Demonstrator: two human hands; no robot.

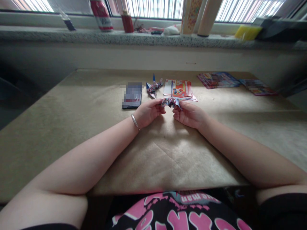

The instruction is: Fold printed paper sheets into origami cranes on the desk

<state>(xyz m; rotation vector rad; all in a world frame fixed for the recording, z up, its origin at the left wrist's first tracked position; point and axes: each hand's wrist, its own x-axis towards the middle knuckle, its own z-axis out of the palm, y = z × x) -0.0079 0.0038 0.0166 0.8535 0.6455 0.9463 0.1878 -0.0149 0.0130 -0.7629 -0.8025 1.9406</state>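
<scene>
Both of my hands hold one folded paper crane (170, 102) just above the table, printed in several colours. My left hand (151, 110) pinches its left end between thumb and fingers; a silver bangle circles that wrist. At the opposite end, my right hand (188, 113) grips a pointed tip. Beyond my left hand stands another paper crane (154, 87) with blue points. A stack of printed cards or paper (182, 88), red and white on top, lies directly behind the held crane.
A dark phone (132, 95) lies left of the cranes. Colourful printed booklets (218, 80) are spread at the back right of the tan-covered table (144, 153). On the stone windowsill (144, 39) stand a red can (102, 16), a red bottle (127, 22) and a yellow object (248, 32).
</scene>
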